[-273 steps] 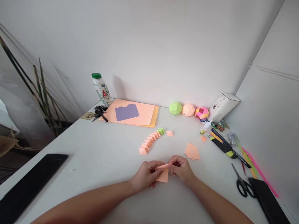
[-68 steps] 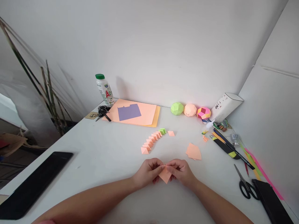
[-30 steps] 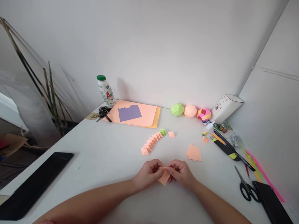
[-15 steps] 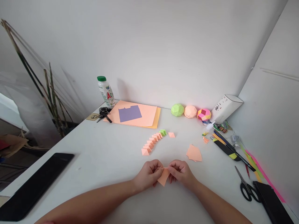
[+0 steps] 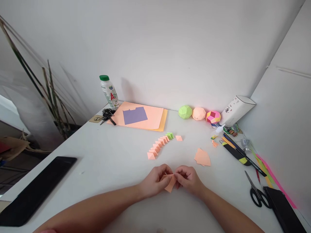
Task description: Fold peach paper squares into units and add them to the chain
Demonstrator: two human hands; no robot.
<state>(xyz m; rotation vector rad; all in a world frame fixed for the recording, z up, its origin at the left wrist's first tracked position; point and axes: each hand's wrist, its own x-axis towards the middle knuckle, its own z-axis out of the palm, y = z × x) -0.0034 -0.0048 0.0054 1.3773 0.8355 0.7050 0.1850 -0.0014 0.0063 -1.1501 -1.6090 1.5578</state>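
Observation:
Between my hands, low in the head view, is a small peach piece of paper (image 5: pixel 171 185) with a fold along its upper edge. My left hand (image 5: pixel 156 182) pinches its left side between thumb and fingers. At the opposite end of the fold, my right hand (image 5: pixel 189 180) is closed on the paper with thumb and fingertips. Just beyond them, a curved row of folded peach paper pieces (image 5: pixel 156 147) ends in a few green folded ones (image 5: pixel 170 135). One peach folded piece (image 5: pixel 179 138) lies apart to the right. A small stack of peach paper pieces (image 5: pixel 202 157) rests right of my hands.
Scissors (image 5: pixel 258 192), a black case (image 5: pixel 283 207), a utility knife (image 5: pixel 235 153) and pens lie on the right. Peach sheets (image 5: pixel 145 126) with a purple piece (image 5: pixel 135 116), a bottle (image 5: pixel 109 92) and keys (image 5: pixel 108 116) sit at the back. Paper balls (image 5: pixel 199 114) stand by the wall.
My right hand's fingertips have shifted slightly left along the fold, and the paper has tilted a little. Both hands keep their pinch. The whole view has shifted slightly.

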